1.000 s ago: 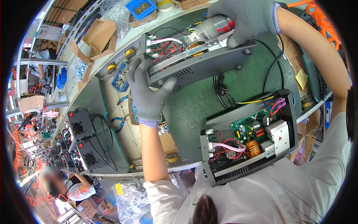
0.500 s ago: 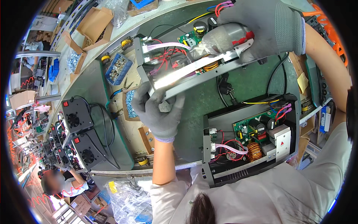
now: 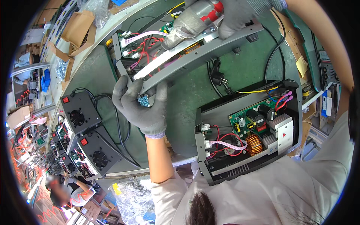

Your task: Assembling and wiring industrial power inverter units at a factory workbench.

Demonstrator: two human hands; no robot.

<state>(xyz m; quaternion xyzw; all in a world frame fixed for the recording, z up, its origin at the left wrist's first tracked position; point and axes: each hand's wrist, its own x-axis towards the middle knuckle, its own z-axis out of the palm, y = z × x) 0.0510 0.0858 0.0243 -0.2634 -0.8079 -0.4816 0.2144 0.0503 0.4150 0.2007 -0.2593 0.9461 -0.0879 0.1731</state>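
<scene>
My gloved left hand [image 3: 141,103] is closed on the near left corner of an open black metal chassis [image 3: 198,56], which is held tilted. Bluish screws [image 3: 144,100] show between its fingers; whether they are held or lie behind cannot be told. With my gloved right hand [image 3: 240,17] I grip a grey power driver [image 3: 195,18] with red patches and a clear wrap, lying slanted over the chassis. Those fingers also press the chassis edge. Inside the chassis are red wires and a white ribbon cable [image 3: 144,35]. The driver's tip is hard to make out.
A second open chassis [image 3: 249,131] with circuit board, copper coil and heat sink stands close to me. Two black fan housings [image 3: 80,112] with cables sit at left. A power plug [image 3: 217,77] lies on the green mat [image 3: 183,101]. A cardboard box [image 3: 77,33] is at far left.
The held chassis, both hands and the driver have shifted left and away. The blue screw bin beside the chassis is no longer visible. The fan housings sit slightly further right in view.
</scene>
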